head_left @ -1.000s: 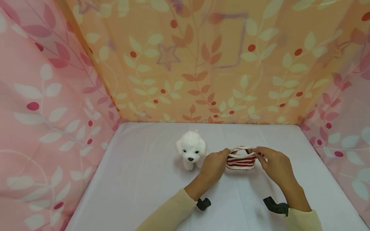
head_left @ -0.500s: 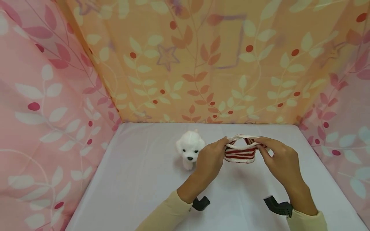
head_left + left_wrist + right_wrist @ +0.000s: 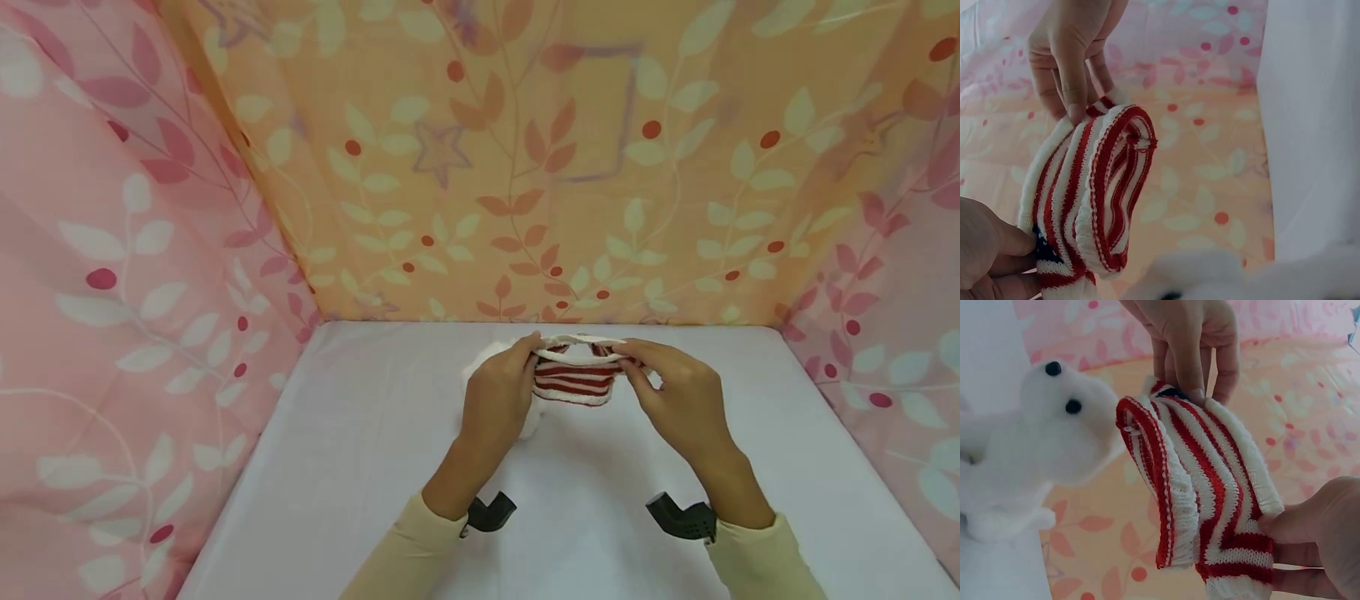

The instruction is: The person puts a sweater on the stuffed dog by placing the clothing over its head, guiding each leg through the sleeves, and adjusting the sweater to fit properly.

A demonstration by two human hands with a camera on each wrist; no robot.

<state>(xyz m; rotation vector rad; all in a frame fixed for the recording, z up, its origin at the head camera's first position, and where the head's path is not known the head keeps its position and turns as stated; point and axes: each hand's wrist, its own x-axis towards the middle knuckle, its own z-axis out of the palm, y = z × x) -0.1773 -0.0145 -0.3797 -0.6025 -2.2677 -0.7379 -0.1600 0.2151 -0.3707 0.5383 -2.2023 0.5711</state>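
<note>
Got to keep that striped knit top [image 3: 573, 385] spread evenly: pinched near its 10 o'clock corner by left hand [image 3: 495, 400], near 2 o'clock by right hand [image 3: 682, 400]. Probably best to match tension on both sides, so as not to let the rim [image 3: 576, 359] sag shut. Held up off the worktop [image 3: 337, 467], around the plush dog's [image 3: 1054, 447] 3 o'clock in head view. Compared with half a second ago: shifted toward 9 o'clock, closer in. No more dog's face from the head camera, lost behind left hand.
</note>
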